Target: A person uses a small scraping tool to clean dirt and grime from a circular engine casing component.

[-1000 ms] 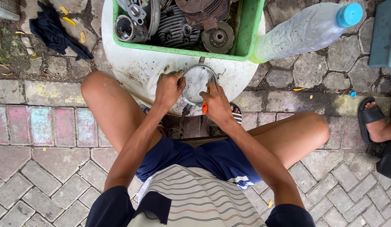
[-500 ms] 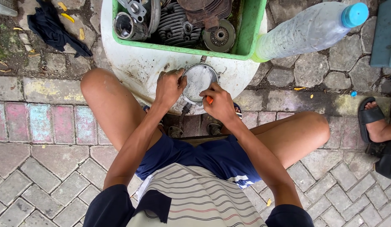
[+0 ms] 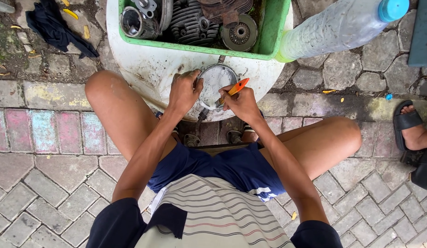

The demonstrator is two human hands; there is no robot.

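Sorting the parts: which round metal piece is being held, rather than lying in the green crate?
The round cover on the white tub, gripped by the left hand; the others lie in the crate.

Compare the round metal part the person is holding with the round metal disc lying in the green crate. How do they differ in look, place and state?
The held round part is pale and silvery; the disc in the green crate is dark and grimy. The held part is gripped at its rim by the left hand while the right hand puts an orange-handled tool to it; the disc lies untouched among other engine parts. Both are round and metal.
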